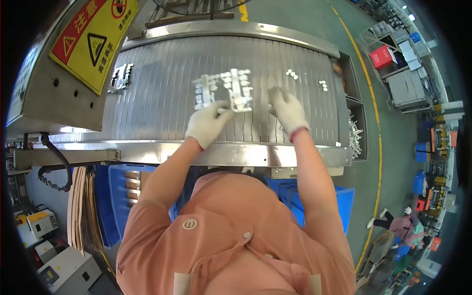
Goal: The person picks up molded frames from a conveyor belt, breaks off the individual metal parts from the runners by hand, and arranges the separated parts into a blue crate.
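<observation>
My left hand, in a white glove, is at the lower edge of a silvery metal part with rows of small pieces. Its thumb and fingers curl together at the part's near side, and what they hold is too small to tell. My right hand, also gloved, is over the conveyor to the right of the part, apart from it. Motion blurs its fingertips, and whether they hold anything cannot be made out. A second similar part lies at the conveyor's left, near the machine housing.
Small white pieces lie on the slatted conveyor. Bins with metal pieces stand past its right end. A machine with a yellow warning sign is at upper left. Blue crates stand below. Another person is at far right.
</observation>
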A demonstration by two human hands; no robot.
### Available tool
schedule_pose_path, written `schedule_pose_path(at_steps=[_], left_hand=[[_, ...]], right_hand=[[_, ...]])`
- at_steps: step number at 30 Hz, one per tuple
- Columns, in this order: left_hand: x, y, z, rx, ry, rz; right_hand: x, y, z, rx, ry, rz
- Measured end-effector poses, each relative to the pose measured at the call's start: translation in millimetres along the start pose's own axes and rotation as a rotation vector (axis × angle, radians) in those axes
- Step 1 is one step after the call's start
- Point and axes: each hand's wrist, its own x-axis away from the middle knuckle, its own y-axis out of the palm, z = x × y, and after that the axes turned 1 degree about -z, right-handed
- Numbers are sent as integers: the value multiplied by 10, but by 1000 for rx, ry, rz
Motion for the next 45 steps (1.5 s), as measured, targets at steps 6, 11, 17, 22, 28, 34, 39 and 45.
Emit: schedule_pose_path(at_steps=[6, 11, 17, 22, 28, 34, 39, 45], left_hand=[[146, 469, 628, -312, 114, -69], [132, 728, 767, -379, 209, -32], [49, 812, 987, -383, 253, -60], [44, 926, 1133, -323, 267, -73], [17, 735, 1152, -222, 287, 3], [-445, 554, 911, 46, -11, 273], [-577, 596, 1004, -39, -97, -39], [-633, 631, 1123, -139, 14, -21]], right_hand=[[-9, 145, -209, 402, -55, 20], [-27, -94, 102, 251, -137, 77], [-156, -345, 681, 157, 121, 210], [-128, -336, 841, -197, -69, 62], [40, -394, 687, -377, 35, -93], [319, -431, 611, -443, -12, -54], [479, -313, 492, -300, -2, 36], [572, -251, 540, -250, -12, 166]])
